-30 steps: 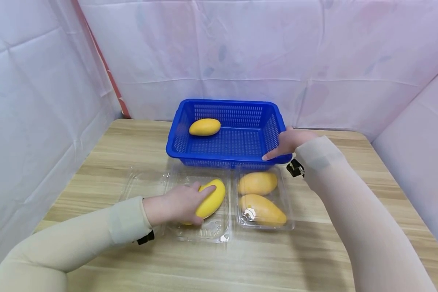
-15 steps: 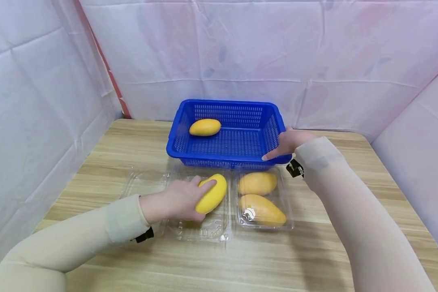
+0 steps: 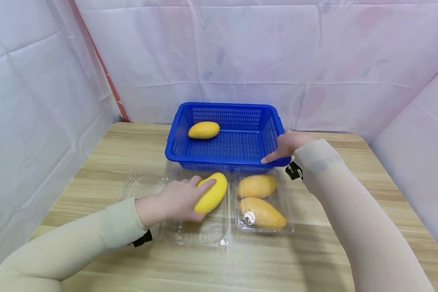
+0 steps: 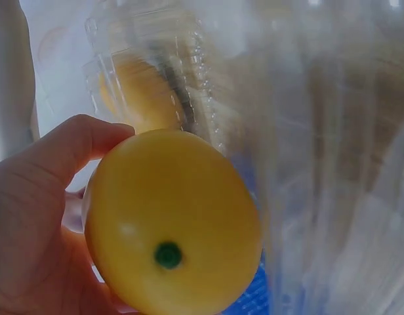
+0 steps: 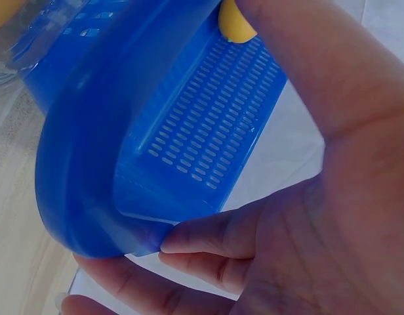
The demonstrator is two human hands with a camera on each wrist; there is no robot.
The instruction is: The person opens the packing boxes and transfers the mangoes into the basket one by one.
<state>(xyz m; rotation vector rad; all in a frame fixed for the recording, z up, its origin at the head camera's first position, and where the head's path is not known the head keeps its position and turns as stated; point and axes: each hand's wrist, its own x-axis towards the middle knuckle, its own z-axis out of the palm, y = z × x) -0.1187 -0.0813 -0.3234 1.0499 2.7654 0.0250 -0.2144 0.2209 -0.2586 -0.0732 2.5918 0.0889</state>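
My left hand (image 3: 179, 200) grips a yellow mango (image 3: 213, 194), thumb and fingers round its sides. The mango lies tilted over the base of an open clear plastic clamshell box (image 3: 208, 237), whose lid (image 3: 142, 182) is folded out to the left. In the left wrist view, one end of the mango (image 4: 176, 203) shows a small green stem spot. My right hand (image 3: 288, 144) holds the blue plastic basket (image 3: 222, 164) by its right front corner. The right wrist view has fingertips against the basket's rim (image 5: 84, 164). One more mango (image 3: 204, 130) rests at the basket's left side.
Right of the open box stands a second clear clamshell box (image 3: 286, 227), its lid closed over two mangoes (image 3: 263, 213). Both boxes sit close in front of the basket on the wooden table (image 3: 255, 263). Pale cloth walls (image 3: 252, 48) stand behind and at both sides.
The mango in my left hand has risen slightly and shifted a little toward the basket. My right hand stays at the basket corner. The view has tipped up slightly.
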